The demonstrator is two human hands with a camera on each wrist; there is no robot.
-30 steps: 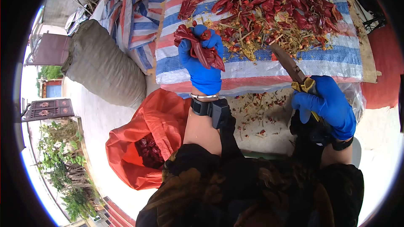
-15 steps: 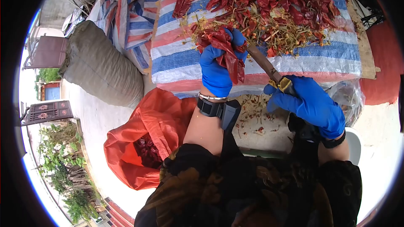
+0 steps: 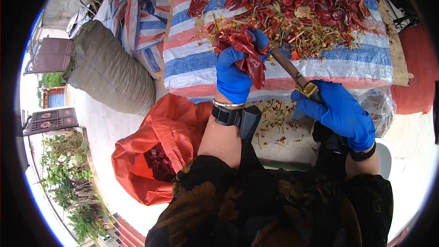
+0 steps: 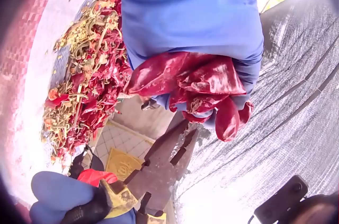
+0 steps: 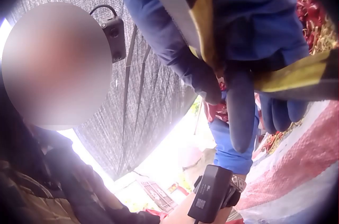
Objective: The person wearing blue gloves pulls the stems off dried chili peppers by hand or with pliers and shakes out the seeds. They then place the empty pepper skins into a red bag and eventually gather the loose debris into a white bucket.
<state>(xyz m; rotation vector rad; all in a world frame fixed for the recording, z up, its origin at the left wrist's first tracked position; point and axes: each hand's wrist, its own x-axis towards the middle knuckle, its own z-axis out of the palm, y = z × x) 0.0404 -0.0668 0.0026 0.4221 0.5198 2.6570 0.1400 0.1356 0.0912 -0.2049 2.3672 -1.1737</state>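
Note:
My blue-gloved left hand (image 3: 232, 78) grips a bunch of dried red chilli peppers (image 3: 249, 57) above the near edge of a striped sheet. The peppers (image 4: 209, 84) stick out from under the glove in the left wrist view. In my blue-gloved right hand (image 3: 342, 112) are shears (image 3: 288, 68) with brown blades and yellow-and-black handles (image 5: 296, 78). The blade tips reach right up to the left hand's fingers and the peppers. What lies between the tips is hidden in the head view. A large heap of chilli peppers (image 3: 292, 0) with stems and seeds lies beyond both hands.
An open red sack (image 3: 157, 123) with chilli peppers in it stands at the lower left. Behind it leans a full grey-beige sack (image 3: 112, 71). Stems litter the floor (image 3: 281, 130) below the striped sheet (image 3: 192, 66). A clear plastic bag (image 3: 382, 105) hangs at the right.
The left hand has moved right and slightly nearer with its chilli peppers. The right hand has shifted left, bringing the shears' tips up to them. The last half second shows little movement.

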